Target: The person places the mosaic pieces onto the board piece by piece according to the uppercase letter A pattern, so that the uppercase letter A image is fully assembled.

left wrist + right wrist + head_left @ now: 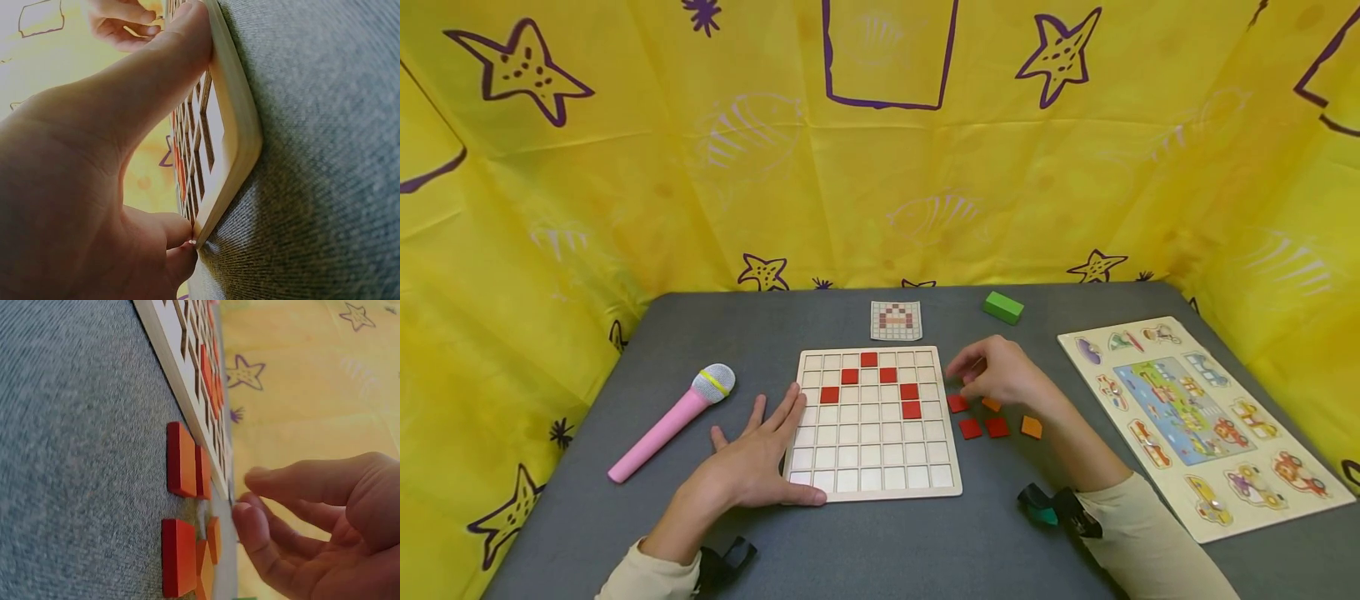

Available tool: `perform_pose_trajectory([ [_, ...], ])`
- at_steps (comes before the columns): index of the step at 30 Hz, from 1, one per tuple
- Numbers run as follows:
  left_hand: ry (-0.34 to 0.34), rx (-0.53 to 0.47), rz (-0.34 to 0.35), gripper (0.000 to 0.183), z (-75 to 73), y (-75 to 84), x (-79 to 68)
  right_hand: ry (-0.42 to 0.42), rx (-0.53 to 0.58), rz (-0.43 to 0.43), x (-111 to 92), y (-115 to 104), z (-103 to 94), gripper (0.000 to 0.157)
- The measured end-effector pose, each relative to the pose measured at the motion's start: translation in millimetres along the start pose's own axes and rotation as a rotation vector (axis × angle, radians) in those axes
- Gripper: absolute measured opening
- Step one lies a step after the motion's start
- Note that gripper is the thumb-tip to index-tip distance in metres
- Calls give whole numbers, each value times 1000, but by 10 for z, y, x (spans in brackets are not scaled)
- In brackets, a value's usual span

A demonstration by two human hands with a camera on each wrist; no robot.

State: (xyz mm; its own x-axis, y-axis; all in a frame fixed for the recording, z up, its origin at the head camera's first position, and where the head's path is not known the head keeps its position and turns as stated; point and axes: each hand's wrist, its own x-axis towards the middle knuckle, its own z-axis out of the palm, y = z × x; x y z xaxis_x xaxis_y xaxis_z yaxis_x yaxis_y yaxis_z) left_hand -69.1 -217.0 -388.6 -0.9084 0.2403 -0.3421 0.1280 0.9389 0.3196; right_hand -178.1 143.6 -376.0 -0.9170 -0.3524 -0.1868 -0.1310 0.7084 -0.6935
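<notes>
The right hand (1000,371) hangs just right of the board, its fingers loosely bent with a narrow gap to the thumb and no tile to be seen between them; the step looks like picking up a loose tile. To do it well, pinch one tile by opposite edges rather than pressing on its flat face, lift it clear of its neighbours, turn it square with the grid and lower it flat so that no corner catches on a ridge. The left hand (756,458) spreads along the board's left edge, thumb over the near rim, gripping nothing; a light, steady press there should keep the board from sliding. The board (870,457) lies flat in the middle of the counter (887,550), pale wood with rounded corners and a grid of shallow square recesses. Six red squares (868,359) sit in it, peaking at the far side, with two in line on the right but only one opposite on the left. Right of it lie the loose red tiles (970,428) and orange tiles (1032,427), thick and flat. Beyond its far edge lies the patterned card (896,321), worth checking before each placing.
</notes>
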Motion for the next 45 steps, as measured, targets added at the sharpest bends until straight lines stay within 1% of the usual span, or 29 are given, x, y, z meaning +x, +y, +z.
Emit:
perform_pose_trajectory([
  [3, -4, 1, -3, 141, -2, 0, 3, -36, -16, 3, 5, 20, 7, 28],
  [6, -8, 4, -7, 142, -3, 1, 7, -60, -30, -14, 7, 41, 17, 29],
  [15, -9, 4, -8, 142, -1, 1, 4, -97, -78, -73, 23, 81, 54, 31],
  [29, -7, -11, -8, 141, 7, -5, -12, -90, -121, -96, 18, 68, 114, 28],
  [40, -10, -8, -12, 142, 9, -9, -10, -84, -112, -95, -10, 60, 79, 27],
  [45, -10, 0, -12, 142, 2, -4, 0, -67, -103, -92, -23, 53, 52, 28],
])
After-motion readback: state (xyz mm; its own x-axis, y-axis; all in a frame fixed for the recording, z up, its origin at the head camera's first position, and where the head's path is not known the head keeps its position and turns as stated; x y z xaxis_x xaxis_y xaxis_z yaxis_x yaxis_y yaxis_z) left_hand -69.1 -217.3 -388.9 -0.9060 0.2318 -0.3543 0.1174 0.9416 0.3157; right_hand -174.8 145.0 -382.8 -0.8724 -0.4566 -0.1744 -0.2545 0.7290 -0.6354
